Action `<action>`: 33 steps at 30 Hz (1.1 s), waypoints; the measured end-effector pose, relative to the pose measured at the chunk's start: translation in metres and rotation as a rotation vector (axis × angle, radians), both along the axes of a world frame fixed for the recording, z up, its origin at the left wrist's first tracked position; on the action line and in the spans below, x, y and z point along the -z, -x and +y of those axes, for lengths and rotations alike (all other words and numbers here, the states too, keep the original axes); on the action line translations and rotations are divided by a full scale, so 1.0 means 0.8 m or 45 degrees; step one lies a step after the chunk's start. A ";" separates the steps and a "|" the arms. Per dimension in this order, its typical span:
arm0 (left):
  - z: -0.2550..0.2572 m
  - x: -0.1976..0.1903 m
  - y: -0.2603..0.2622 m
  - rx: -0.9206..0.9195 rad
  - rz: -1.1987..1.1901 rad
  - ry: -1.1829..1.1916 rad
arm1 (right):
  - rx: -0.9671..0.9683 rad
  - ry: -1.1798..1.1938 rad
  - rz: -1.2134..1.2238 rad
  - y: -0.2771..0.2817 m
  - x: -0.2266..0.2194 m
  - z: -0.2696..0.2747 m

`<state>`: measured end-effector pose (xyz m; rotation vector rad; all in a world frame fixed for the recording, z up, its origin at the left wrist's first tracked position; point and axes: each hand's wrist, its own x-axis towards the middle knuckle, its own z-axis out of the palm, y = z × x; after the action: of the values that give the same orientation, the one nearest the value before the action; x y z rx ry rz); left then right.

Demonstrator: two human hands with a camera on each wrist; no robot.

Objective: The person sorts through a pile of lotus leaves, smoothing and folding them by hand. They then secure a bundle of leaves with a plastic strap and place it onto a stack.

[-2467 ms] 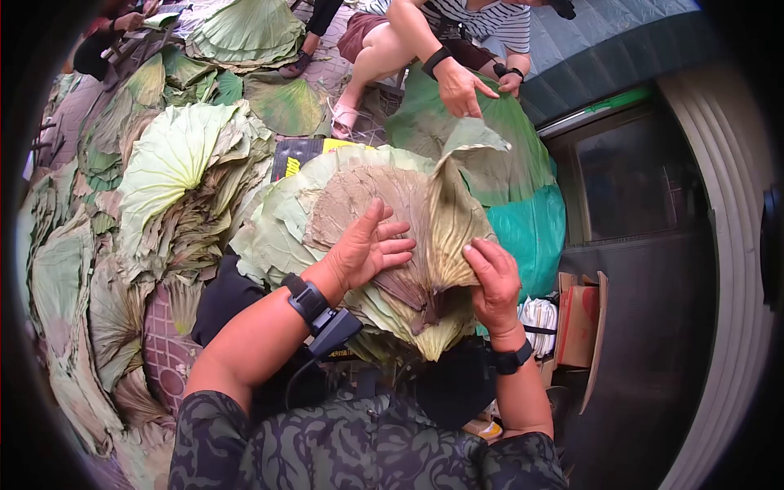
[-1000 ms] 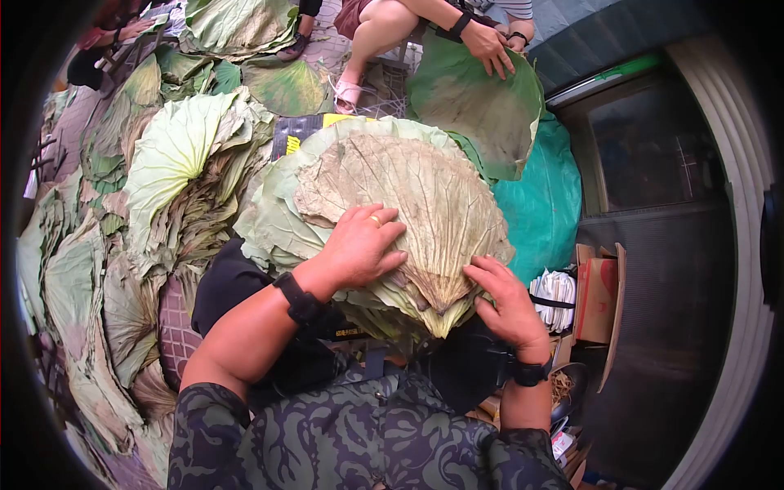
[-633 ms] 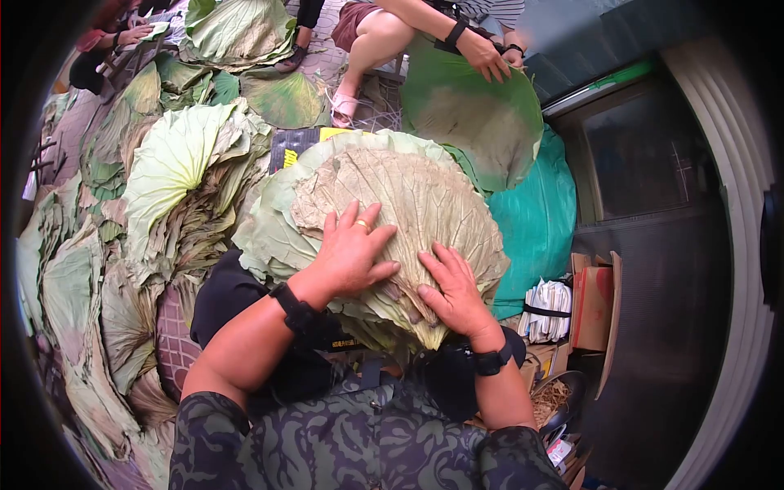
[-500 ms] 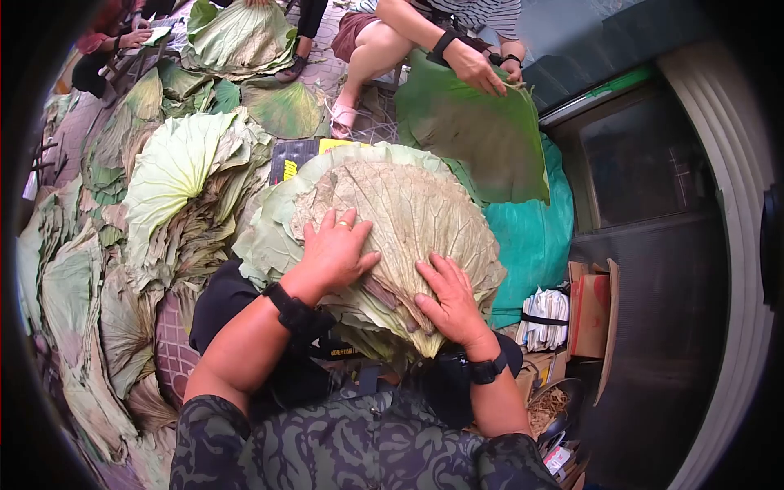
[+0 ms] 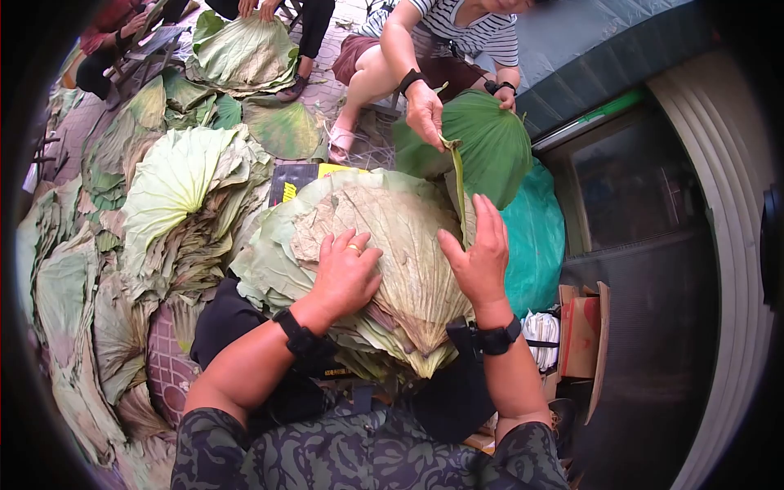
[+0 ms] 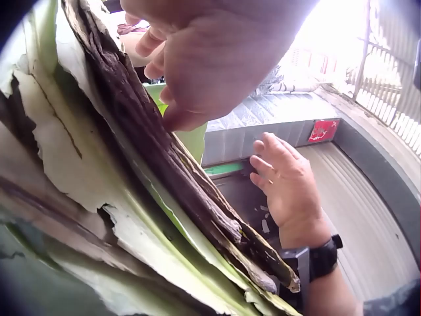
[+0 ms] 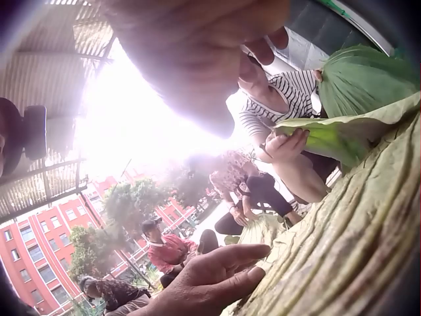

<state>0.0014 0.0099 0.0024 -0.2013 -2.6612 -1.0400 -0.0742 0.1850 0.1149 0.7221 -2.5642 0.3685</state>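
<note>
On the left, her left hand (image 5: 347, 273) lies flat, fingers straight, pressing the dried lotus leaf (image 5: 400, 245) atop the stack on her lap. To the right, her right hand (image 5: 480, 257) hovers released, just above the leaf's edge. She looks mid-smoothing; next, that hand likely needs to come down and flatten the right side.

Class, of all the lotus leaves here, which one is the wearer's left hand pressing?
The dry brownish leaf topping the lap stack, under the left hand; others are greener.

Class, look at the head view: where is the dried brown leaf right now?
In the head view the brown leaf lies centre frame on top of a leaf stack, with the left hand flat on it and the right hand at its right edge.
</note>
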 end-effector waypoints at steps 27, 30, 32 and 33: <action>-0.001 0.016 0.005 0.117 -0.039 -0.064 | 0.131 0.370 0.180 0.008 -0.007 0.073; 0.000 0.013 0.007 0.087 -0.012 -0.131 | -0.044 0.423 0.141 -0.052 0.002 0.076; -0.002 0.009 0.013 0.093 -0.099 -0.392 | -0.221 0.278 0.043 -0.088 0.013 0.072; -0.003 0.008 0.015 0.079 -0.188 -0.654 | -0.292 0.203 0.032 -0.098 0.025 0.073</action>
<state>-0.0104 0.0079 -0.0041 -0.1023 -2.4142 -1.7705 0.0039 0.2435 0.0946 0.9562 -2.4007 0.6258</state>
